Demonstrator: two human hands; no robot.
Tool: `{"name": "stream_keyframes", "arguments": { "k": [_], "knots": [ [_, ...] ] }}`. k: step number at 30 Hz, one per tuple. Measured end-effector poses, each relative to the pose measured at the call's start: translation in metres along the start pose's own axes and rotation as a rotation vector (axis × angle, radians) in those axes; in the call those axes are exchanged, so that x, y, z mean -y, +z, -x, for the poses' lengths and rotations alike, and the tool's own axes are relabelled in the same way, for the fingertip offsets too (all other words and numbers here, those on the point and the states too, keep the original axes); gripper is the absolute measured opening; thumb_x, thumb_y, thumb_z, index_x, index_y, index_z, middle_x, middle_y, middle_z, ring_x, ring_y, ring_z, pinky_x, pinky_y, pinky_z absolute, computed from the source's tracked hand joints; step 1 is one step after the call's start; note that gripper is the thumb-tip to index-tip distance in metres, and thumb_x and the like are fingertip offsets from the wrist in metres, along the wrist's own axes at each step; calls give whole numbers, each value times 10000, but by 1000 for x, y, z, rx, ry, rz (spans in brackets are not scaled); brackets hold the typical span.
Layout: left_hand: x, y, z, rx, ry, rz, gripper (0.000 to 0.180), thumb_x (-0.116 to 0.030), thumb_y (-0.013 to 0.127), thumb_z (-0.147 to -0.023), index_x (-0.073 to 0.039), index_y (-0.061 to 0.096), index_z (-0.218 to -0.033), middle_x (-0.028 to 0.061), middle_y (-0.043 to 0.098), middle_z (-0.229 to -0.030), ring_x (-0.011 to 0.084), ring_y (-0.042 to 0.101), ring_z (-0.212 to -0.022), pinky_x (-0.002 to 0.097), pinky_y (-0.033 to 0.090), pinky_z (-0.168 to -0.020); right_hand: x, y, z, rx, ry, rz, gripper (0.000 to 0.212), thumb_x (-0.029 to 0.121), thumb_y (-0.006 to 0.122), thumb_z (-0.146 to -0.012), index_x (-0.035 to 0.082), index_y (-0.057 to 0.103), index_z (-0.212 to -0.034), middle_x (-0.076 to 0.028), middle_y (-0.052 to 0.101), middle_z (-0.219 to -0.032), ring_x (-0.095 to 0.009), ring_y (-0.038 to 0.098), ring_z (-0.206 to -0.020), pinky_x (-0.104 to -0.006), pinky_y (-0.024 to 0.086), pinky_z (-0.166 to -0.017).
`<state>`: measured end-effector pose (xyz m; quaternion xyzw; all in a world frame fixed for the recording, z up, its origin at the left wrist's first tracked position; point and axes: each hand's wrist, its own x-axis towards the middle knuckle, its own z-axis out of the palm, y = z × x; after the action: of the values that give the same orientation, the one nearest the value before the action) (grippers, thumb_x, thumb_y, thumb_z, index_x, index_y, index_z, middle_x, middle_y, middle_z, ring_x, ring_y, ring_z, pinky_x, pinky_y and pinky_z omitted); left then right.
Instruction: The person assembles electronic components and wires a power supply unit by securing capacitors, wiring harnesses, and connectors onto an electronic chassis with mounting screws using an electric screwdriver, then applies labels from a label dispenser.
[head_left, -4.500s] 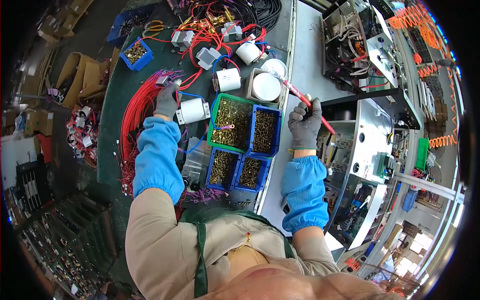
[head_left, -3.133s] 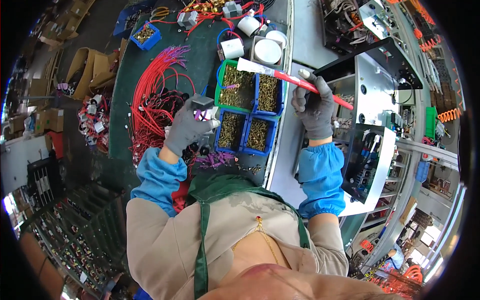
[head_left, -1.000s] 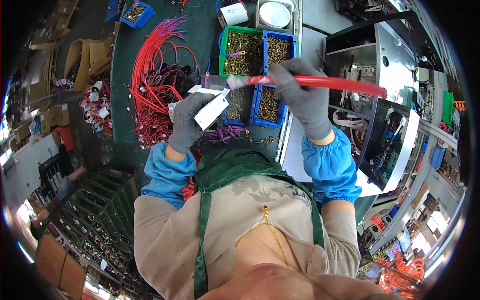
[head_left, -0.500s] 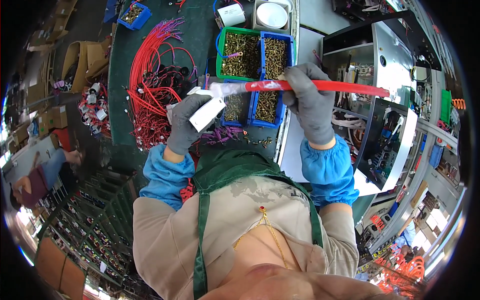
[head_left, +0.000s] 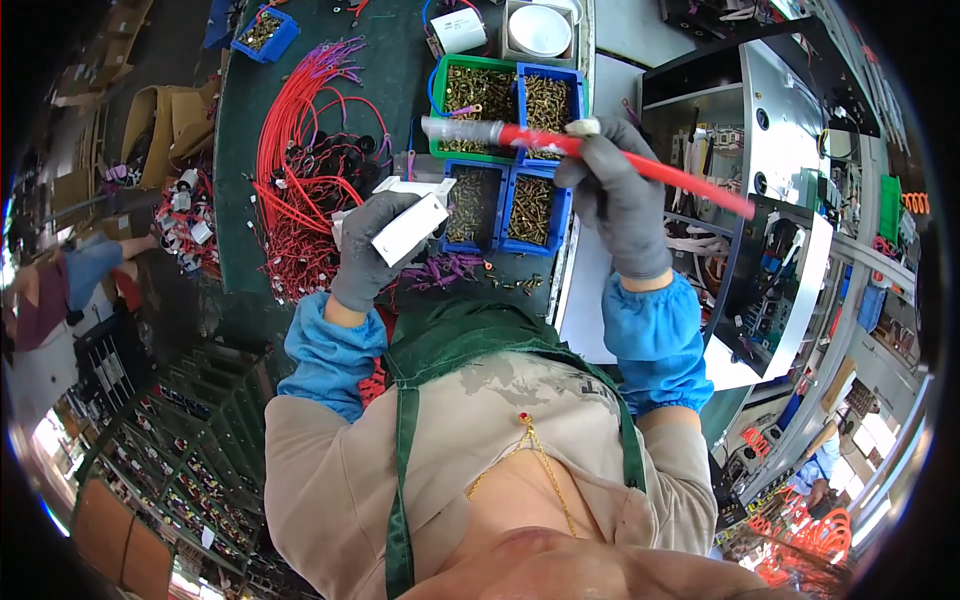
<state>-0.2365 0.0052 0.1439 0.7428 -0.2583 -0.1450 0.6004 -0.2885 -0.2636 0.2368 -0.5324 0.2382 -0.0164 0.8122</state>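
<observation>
The white rectangular component [head_left: 405,225] sits gripped in the gloved left hand [head_left: 375,250], close to the chest. The right hand [head_left: 620,205] is wrapped around a red-handled screwdriver [head_left: 600,152], its tip pointing left above the screw bins [head_left: 505,150] on the green surface [head_left: 240,150]. Fitting seems underway; next, tip must meet component squarely.

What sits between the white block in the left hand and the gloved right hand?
In the head view, blue bins of screws lie between the white block and the right hand.
</observation>
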Motion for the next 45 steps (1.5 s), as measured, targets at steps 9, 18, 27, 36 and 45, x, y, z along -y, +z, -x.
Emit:
{"name": "stream_keyframes", "arguments": {
  "k": [9,18,27,36,45],
  "knots": [
    [-9,-1,-3,54,-82,17,288,-61,748,-709,-24,639,-973,81,652,-880,188,646,-800,312,498,-707,-3,10,-8,346,229,49,232,262,646,-815,40,647,-883,-53,602,-622,-66,469,-432,-200,313,-376],
    [2,-1,1,49,25,-57,291,-62,740,-723,-32,632,-991,74,655,-859,179,648,-787,306,497,-691,9,16,-14,352,128,313,281,262,675,-822,16,665,-958,-27,588,-619,-49,484,-478,-181,321,-401],
    [5,-7,-4,62,-31,11,307,-55,711,-720,-21,628,-1013,77,649,-901,193,644,-830,315,496,-734,33,-8,-38,-16,-334,505,281,200,583,-908,53,567,-1147,-42,642,-760,-88,597,-612,-216,488,-536],
    [5,-11,-6,69,-114,59,326,-96,711,-716,-19,629,-1021,82,648,-928,195,633,-856,313,484,-780,12,-68,-157,-156,-784,1024,146,147,613,-859,58,658,-965,-115,645,-790,-216,645,-697,-329,504,-603],
    [4,-15,-5,40,-140,66,325,-123,720,-725,-13,634,-1017,71,647,-910,171,629,-841,305,486,-760,-32,-103,-211,-161,-842,1537,169,158,573,-872,129,642,-1023,-141,629,-944,-356,620,-851,-425,519,-712]
  ]
}}
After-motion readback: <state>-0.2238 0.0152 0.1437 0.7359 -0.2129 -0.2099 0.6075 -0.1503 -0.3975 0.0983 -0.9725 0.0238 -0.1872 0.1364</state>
